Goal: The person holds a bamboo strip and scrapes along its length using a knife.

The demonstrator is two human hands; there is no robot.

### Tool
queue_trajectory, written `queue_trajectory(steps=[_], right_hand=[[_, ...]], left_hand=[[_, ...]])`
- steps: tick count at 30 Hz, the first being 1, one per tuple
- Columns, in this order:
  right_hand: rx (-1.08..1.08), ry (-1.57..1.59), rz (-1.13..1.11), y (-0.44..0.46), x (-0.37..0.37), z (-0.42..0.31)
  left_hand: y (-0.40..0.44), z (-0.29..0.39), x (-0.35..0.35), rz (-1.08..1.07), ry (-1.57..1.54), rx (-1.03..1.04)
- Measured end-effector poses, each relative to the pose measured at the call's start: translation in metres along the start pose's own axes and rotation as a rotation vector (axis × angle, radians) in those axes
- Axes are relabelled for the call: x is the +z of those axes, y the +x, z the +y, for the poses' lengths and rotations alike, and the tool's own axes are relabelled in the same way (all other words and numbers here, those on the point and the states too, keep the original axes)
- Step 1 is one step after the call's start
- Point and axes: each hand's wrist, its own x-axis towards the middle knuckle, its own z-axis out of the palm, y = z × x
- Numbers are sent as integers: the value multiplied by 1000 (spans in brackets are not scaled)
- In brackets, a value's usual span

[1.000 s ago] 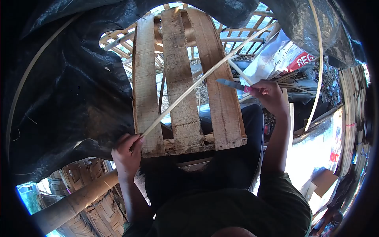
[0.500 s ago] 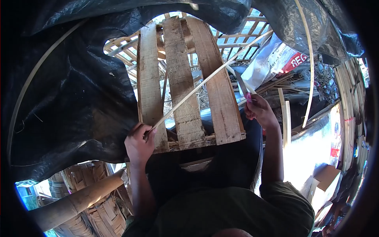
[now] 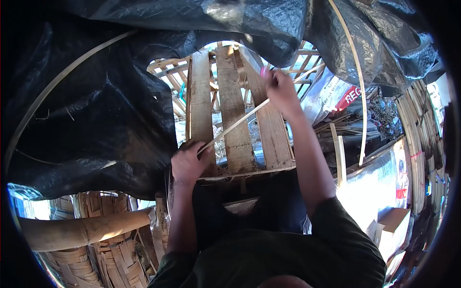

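Note:
A long, thin bamboo strip [image 3: 238, 121] slants across a slatted wooden bench top [image 3: 231, 91]. Its near end is closed in my left hand [image 3: 187, 162], by the bench's near left corner. My right hand [image 3: 284, 95] is raised over the right plank, its fingers wrapped round the pink handle of a knife [image 3: 263, 72]. The knife's grey blade seems to point up and left, but it is blurred. The strip passes behind or beneath the right hand, and its far end shows beyond, at upper right. Whether the blade touches the strip I cannot tell.
Black plastic sheeting [image 3: 105, 110] hangs at the left and overhead. A thick bamboo pole [image 3: 91, 229] lies at lower left near woven bamboo [image 3: 120, 261]. To the right are a printed white sack [image 3: 331, 93], upright strips [image 3: 341, 158] and a cardboard box [image 3: 394, 225].
My right hand with the knife has moved up and left, over the bench. My left hand still grips the strip. The view has shifted, and the bench sits slightly further right.

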Motion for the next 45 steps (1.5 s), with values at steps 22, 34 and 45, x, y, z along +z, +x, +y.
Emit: queue_trajectory(steps=[22, 34, 45], right_hand=[[600, -524, -201, -2, -22, 68], [677, -535, -415, 13, -26, 90], [706, -476, -337, -7, -28, 93]], left_hand=[[-15, -13, 6, 41, 29, 9], [-15, -13, 10, 29, 104, 20], [-18, -14, 18, 130, 128, 106]])
